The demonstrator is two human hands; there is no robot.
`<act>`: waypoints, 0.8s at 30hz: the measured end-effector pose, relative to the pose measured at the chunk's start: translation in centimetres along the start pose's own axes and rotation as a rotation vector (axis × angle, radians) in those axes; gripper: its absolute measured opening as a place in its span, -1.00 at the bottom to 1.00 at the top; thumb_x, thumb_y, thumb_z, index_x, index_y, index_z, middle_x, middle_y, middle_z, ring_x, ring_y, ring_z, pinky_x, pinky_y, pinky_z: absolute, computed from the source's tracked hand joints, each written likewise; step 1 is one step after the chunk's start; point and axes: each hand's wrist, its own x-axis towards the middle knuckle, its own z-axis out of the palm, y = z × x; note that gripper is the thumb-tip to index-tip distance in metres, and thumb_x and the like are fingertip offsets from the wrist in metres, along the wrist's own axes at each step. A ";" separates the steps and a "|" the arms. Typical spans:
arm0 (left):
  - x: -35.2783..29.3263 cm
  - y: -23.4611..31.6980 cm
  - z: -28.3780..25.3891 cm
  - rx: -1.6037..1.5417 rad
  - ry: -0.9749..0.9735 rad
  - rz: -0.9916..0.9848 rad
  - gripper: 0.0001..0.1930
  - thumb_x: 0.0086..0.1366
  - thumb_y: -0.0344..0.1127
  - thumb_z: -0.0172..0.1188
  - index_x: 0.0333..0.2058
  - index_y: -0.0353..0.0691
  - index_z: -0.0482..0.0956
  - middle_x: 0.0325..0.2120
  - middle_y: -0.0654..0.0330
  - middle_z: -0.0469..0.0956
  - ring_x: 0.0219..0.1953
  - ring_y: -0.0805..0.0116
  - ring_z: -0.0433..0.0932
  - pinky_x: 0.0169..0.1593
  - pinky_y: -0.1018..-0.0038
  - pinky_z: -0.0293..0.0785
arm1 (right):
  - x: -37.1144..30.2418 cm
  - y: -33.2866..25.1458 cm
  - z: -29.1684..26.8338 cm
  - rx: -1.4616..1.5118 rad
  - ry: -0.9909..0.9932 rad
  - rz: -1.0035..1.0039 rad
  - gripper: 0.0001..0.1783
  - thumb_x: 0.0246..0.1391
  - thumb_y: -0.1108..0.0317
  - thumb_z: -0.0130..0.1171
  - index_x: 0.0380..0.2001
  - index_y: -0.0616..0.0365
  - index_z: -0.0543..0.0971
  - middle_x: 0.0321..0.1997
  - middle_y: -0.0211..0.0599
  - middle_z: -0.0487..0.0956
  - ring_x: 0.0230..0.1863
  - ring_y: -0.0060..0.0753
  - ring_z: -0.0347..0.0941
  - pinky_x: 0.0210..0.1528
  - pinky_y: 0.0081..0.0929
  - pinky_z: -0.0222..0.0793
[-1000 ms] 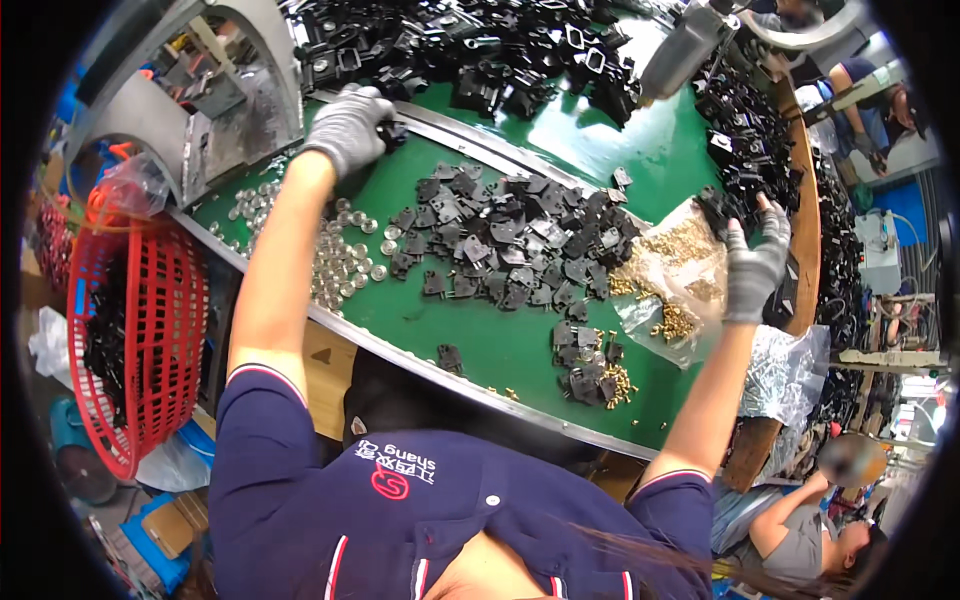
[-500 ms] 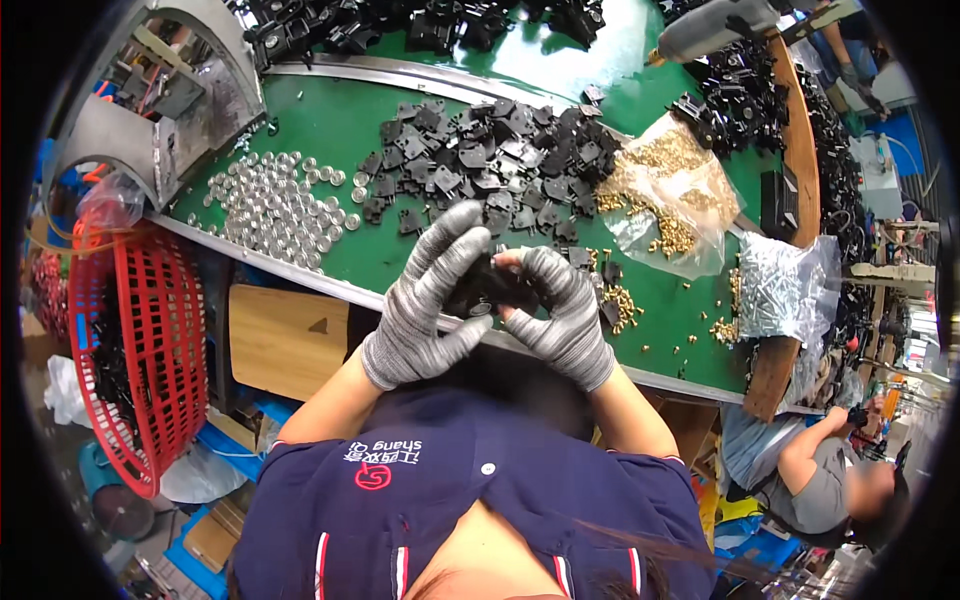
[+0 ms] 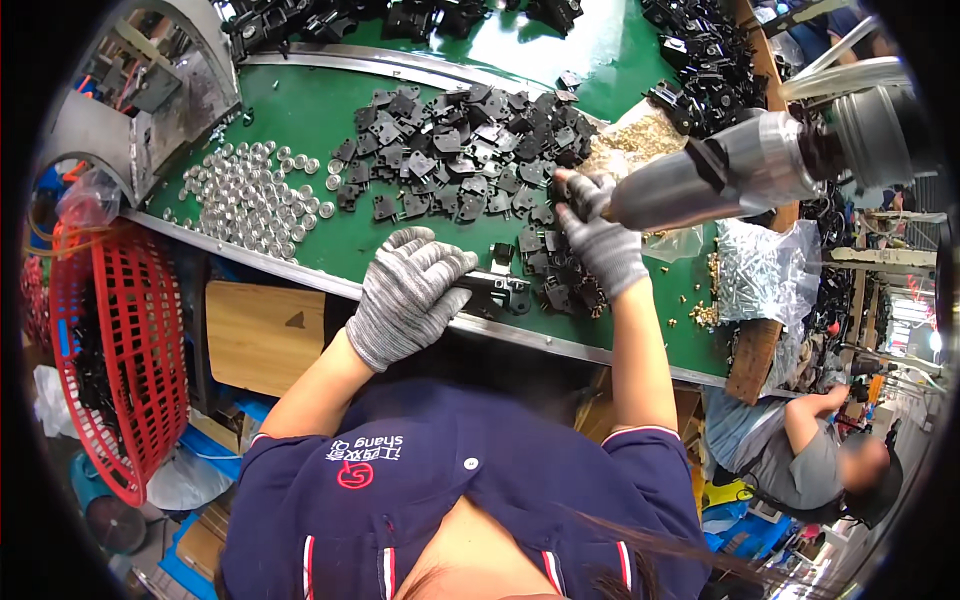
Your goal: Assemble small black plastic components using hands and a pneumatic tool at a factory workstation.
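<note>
My left hand (image 3: 408, 298), in a grey striped glove, rests at the near edge of the green table. Its fingers are closed on a black metal bracket-like part (image 3: 498, 286), which lies flat near the table's edge. My right hand (image 3: 607, 243), gloved with bare fingertips, is closed round the narrow nose of a hanging silver power driver (image 3: 715, 172); the tool partly hides the grip. Under and beside that hand lie small black parts (image 3: 550, 262). A heap of black plates (image 3: 465, 150) lies beyond both hands.
Silver round caps (image 3: 255, 200) spread at the left. Brass fasteners (image 3: 640, 140) and a bag of silver pins (image 3: 765, 270) lie at the right, by a wooden rail (image 3: 752, 362). A red basket (image 3: 140, 350) stands left of the table. A co-worker (image 3: 800, 460) sits at the right.
My hands have moved apart: the left lowered the black part to the table, and the right went out to the right. The power driver has come down from the upper right.
</note>
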 end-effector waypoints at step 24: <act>5.4 3.1 -1.1 -0.393 0.108 -0.022 -0.66 0.04 -0.55 0.39 -0.16 -0.24 0.61 -0.17 0.05 0.66 -0.14 0.11 0.68 -0.02 0.32 0.59 | -4.0 -3.4 -5.1 1.499 -0.284 0.583 -0.81 0.17 0.32 0.28 -0.20 0.18 0.65 -0.42 -0.31 0.66 -0.43 -0.52 0.53 -0.38 -0.48 0.45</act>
